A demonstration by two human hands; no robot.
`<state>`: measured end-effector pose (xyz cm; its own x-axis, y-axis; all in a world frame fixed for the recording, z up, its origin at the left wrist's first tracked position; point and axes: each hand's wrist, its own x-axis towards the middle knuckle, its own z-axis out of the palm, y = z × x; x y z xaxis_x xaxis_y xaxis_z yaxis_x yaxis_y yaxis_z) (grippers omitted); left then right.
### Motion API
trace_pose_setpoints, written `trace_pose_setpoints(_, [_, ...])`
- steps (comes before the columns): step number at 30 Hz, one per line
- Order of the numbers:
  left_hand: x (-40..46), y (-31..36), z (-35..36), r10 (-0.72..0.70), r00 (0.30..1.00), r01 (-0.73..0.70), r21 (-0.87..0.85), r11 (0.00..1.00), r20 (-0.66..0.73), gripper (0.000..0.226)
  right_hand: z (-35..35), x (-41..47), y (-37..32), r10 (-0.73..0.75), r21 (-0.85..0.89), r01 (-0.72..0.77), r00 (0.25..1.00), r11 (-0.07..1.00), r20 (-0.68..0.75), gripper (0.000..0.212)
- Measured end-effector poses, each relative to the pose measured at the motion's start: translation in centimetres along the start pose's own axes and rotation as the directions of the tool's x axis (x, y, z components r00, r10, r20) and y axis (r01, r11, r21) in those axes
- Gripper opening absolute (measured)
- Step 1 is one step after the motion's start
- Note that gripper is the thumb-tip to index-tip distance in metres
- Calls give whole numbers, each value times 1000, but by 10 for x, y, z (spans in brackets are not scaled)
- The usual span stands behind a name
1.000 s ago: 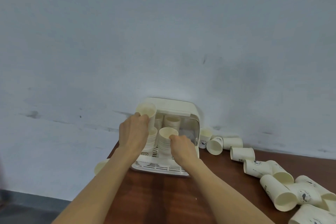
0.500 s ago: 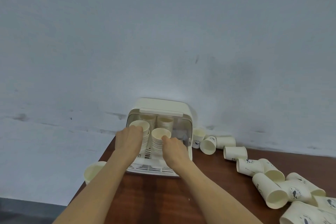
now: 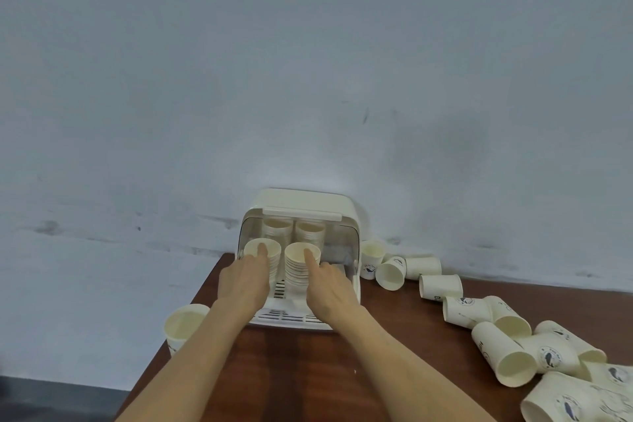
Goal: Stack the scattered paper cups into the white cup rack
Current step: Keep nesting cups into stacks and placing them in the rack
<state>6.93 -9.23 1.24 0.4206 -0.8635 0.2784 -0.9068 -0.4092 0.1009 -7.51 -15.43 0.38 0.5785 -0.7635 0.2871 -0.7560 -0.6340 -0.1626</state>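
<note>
Nearest me, my left hand (image 3: pixel 245 279) and right hand (image 3: pixel 329 288) lie flat, fingers straight, gripping nothing. Just past my left fingertip (image 3: pixel 262 249) sits the front left stack (image 3: pixel 267 260); my right fingertip (image 3: pixel 309 255) presses into the front right stack (image 3: pixel 301 267). Both stand in the white cup rack (image 3: pixel 301 207), two more stacks behind. Push off-centre and I reckon a stack tips. Loose cups (image 3: pixel 442 286) lie well off to my right.

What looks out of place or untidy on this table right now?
Many paper cups lie tipped on their sides at the right of the table, outside the rack. One cup stands at the left table edge, seemingly overhanging it, and may fall.
</note>
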Motion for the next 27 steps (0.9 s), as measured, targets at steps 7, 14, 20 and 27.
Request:
trace_pose_setpoints(7, [-39,-6,-10,-25,995,15,-100,995,-92,24,-11,-34,2,-50,97,58,995,994,-83,69])
trace_pose_setpoints(14, [-82,-20,-13,-100,988,94,-53,994,-122,24,-21,-63,7,-27,123,38,996,992,-89,55])
trace_pose_setpoints(20, [-103,-33,-13,-178,976,182,23,983,-125,17,-22,-76,8,7,137,2,998,991,-70,50])
trace_pose_setpoints(27, [-110,-51,5,-221,974,223,33,974,-46,20,-22,-94,18,56,157,-44,996,987,-69,47])
